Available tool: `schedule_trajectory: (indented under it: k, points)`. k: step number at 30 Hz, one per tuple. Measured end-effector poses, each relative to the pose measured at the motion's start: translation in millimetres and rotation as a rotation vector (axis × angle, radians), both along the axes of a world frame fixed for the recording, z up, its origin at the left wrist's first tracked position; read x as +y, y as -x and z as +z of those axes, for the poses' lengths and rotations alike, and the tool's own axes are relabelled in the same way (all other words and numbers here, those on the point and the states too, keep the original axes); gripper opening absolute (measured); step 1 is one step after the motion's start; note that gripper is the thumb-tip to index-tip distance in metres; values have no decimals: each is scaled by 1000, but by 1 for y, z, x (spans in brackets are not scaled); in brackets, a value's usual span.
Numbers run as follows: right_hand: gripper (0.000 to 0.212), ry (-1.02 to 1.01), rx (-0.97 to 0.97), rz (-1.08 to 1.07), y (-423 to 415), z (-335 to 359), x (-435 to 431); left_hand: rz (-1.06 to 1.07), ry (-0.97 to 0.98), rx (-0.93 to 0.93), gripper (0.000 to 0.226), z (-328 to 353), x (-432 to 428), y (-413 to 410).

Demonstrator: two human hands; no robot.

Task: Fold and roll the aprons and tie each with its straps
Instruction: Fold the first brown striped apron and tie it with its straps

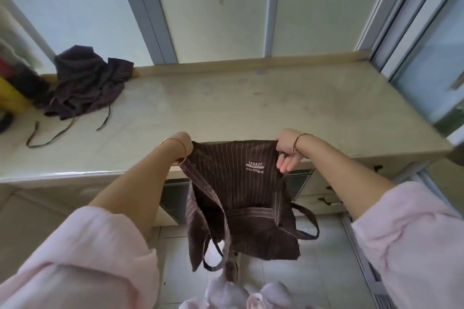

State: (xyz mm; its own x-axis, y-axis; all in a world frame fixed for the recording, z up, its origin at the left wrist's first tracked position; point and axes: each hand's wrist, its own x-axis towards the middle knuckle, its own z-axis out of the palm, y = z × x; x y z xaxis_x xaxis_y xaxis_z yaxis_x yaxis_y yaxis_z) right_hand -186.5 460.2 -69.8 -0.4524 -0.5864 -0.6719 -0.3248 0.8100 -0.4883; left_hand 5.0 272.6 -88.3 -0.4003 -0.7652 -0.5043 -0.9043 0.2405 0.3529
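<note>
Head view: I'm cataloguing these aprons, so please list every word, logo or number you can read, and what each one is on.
"coffee": pale lettering under a cup emblem, on the chest of the striped apron that is held up.
Crumpled apron heap at the back left of the counter: no text shows.
Nothing else in view carries readable words, numbers or signs.

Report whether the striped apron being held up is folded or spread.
Spread, not folded: left hand and right hand hold the apron by its top corners; it hangs open, coffee logo showing.
</note>
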Motion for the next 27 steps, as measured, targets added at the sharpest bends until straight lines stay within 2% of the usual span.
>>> schedule_trajectory:
  k: [2, 4, 6, 9, 11, 14, 17, 21, 27]
  points:
    - [34, 17, -51, -47, 2, 10, -11, 67, 87, 101, 24, 10, -3, 5]
    - [38, 44, -115, -77, 1, 25, -20, 174, 55, 248, 23, 16, -9, 6]
    - [31, 130, -149, -64, 1, 38, -30, 333, -6, 449, 21, 19, -21, 7]
    - [33, 312, -198, -48, -3, 60, -63, 567, -80, 812, 23, 35, -35, 10]
    - [36, 437, -230, -53, -8, 69, -86, 621, -55, 974, 28, 47, -36, 16]
    - [36, 593, -263, -38, -14, 82, -144, 588, 254, 957, 29, 77, -53, 20]
    - [36, 734, -214, 32, -23, 98, -204, 506, 483, 978, 23, 104, -83, 21]
    - [35, 918, -142, 190, -38, 135, -285, 305, 798, 833, 24, 147, -143, 23]
    - [26, 1179, -138, 259, -29, 206, -387, 61, 1119, 685, 25, 232, -231, 41]
